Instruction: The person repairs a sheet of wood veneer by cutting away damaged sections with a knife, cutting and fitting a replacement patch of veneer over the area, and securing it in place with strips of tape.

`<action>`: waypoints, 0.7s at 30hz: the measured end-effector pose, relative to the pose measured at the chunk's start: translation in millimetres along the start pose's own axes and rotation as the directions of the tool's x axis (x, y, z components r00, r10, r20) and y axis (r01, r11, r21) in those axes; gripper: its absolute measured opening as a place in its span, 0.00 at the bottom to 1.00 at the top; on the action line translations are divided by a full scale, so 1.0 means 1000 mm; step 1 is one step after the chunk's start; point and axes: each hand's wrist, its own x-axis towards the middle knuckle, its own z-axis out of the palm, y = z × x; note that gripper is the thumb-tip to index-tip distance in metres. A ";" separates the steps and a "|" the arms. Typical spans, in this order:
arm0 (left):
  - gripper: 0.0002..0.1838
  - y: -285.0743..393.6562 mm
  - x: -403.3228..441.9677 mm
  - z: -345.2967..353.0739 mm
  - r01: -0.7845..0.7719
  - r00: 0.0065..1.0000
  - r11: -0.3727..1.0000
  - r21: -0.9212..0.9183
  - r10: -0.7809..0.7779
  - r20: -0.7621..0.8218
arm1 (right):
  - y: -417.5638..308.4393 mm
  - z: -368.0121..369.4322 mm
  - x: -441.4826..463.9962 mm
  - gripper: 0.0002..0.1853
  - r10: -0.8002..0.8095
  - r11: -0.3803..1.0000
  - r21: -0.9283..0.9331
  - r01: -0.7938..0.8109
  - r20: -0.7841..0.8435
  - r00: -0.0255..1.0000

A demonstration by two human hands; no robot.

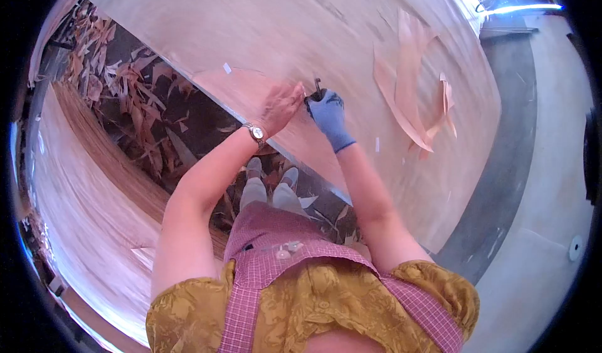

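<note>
My left hand [282, 107], bare and with a watch [256, 133] on the wrist, rests near the edge of a large wood veneer sheet [301, 33]. Its fingers are stretched out together and slightly blurred. Close beside it, my right hand [328, 113] in a blue glove is closed around a small dark tool [318, 88]. The tool's working end is hidden, so its exact kind does not show. A reddish veneer patch [235, 89] lies under and around the left hand.
Curled veneer strips [407, 83] lie on the sheet to the right. Below its edge, veneer scraps [141, 99] litter the dark floor around my feet. A stack of veneer sheets [94, 183] stands on the left. A bright light [523, 8] shows at the upper right.
</note>
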 end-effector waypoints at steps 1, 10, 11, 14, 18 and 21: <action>0.29 0.001 0.003 -0.003 -0.018 0.999 0.999 0.051 0.015 0.051 | 0.003 -0.005 0.009 0.14 -0.186 0.950 -0.262 0.171 -0.032 0.982; 0.30 0.021 0.005 -0.026 0.179 0.977 0.913 -0.368 -0.210 -0.045 | 0.051 -0.117 -0.087 0.14 0.135 0.925 0.279 -0.256 0.388 0.912; 0.30 0.036 -0.005 -0.031 0.166 0.974 0.913 -0.373 -0.210 -0.082 | 0.064 -0.117 -0.105 0.14 0.135 0.911 0.309 -0.273 0.403 0.905; 0.29 0.084 -0.029 -0.025 0.108 0.982 0.942 -0.317 -0.151 -0.114 | 0.083 -0.108 -0.141 0.13 0.144 0.898 0.341 -0.279 0.371 0.917; 0.32 0.111 -0.038 -0.020 0.151 0.984 0.931 -0.333 -0.172 -0.035 | 0.098 -0.092 -0.162 0.15 0.094 0.945 0.281 -0.169 0.263 0.960; 0.32 0.119 -0.037 -0.023 0.195 0.977 0.924 -0.328 -0.213 -0.020 | 0.109 -0.085 -0.170 0.16 0.095 0.982 0.142 -0.124 0.196 0.976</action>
